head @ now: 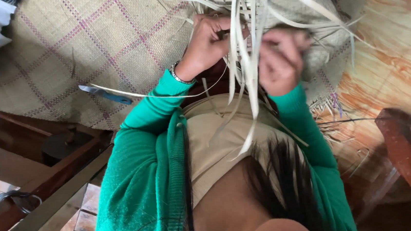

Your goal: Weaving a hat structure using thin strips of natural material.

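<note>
Step in hand: both hands work a bundle of pale straw strips [241, 39] above the lap, at the edge of a half-woven mat [111, 35] spread on the floor.
Left hand [207, 39]: its grip is closed on the strips near their upper ends, fingers curled round them, a bracelet [179, 76] at the wrist.
Right hand [279, 61]: blurred; the fingers look curled about the strips, pinching them just beside the left hand.
Where the strips are: held between the two hands, loose ends hanging down over the beige top and green sleeves [149, 149].
Doing it well: I judge that the strips should be kept flat and parallel, separated one at a time, pulled with even tension so none creases or snaps.
Count, hands: two.
Count, strips: too many and too overlapped to number; more than a dozen.
Count, mats: one checked mat with purple lines; a second grey woven piece [304, 10] lies behind the hands.
Count, tools: one blue-handled tool [108, 95] on the mat, well apart from the hands.
</note>
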